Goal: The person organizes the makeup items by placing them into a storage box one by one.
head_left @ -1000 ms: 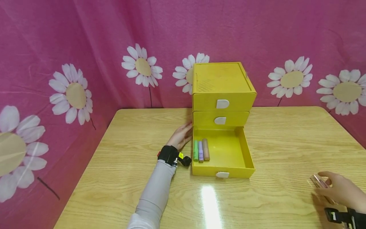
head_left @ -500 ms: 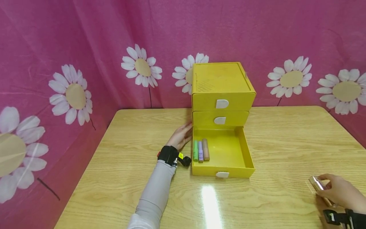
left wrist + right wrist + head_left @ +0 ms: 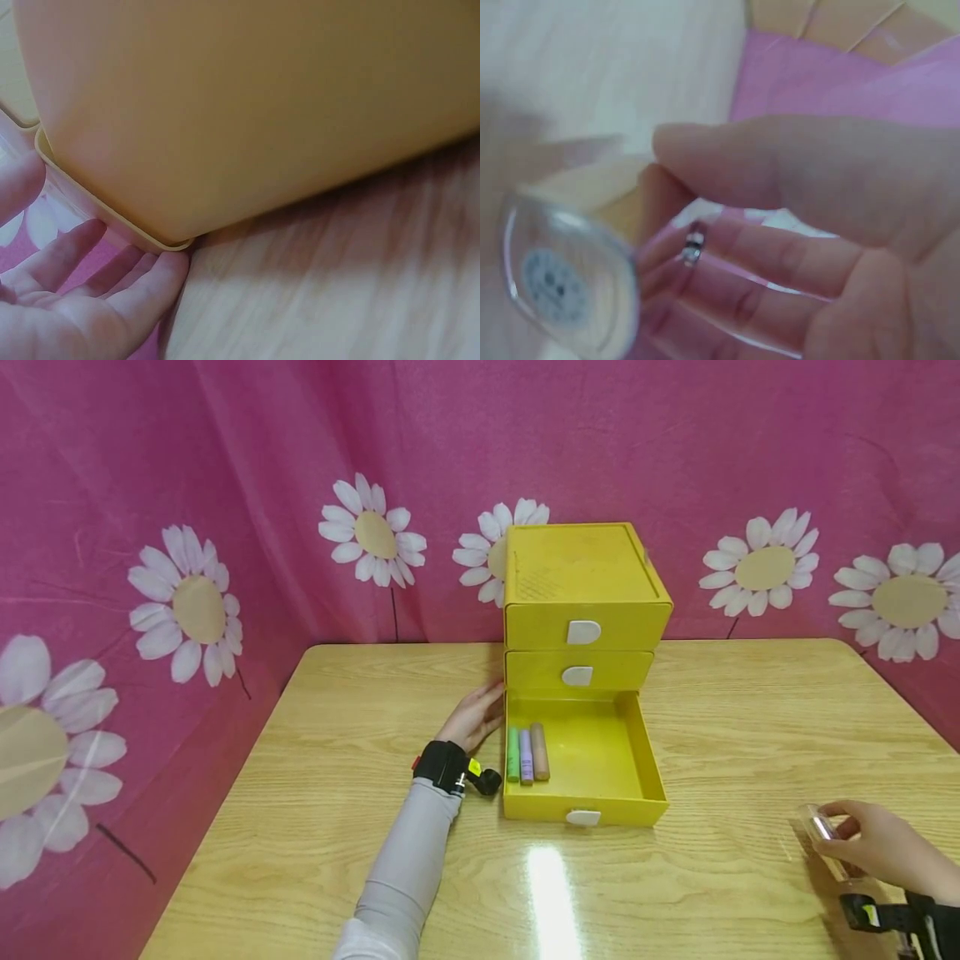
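A yellow drawer unit (image 3: pixel 581 568) stands at the table's back, its bottom drawer (image 3: pixel 651 752) pulled out. Three slim tubes lie side by side at that drawer's left: green (image 3: pixel 513 756), purple (image 3: pixel 527 758) and brown (image 3: pixel 540 752). My left hand (image 3: pixel 471 720) rests against the unit's left side; in the left wrist view its fingers (image 3: pixel 154 289) lie loosely along the casing's edge. At the far right, my right hand (image 3: pixel 888 852) pinches a clear, glassy cosmetic bottle (image 3: pixel 816 823). A round pale label marks the bottle's end (image 3: pixel 570 285) in the right wrist view, which is blurred.
The wooden table (image 3: pixel 360 693) spreads on both sides of the unit. Behind it hangs a pink curtain (image 3: pixel 637 443) with large daisies. The two upper drawers are closed, each with a white tab handle (image 3: pixel 584 632). Bright glare (image 3: pixel 553 902) lies in front.
My right hand has moved a little left with the bottle, whose end has turned. My left hand, the drawer and the tubes stay as they were.
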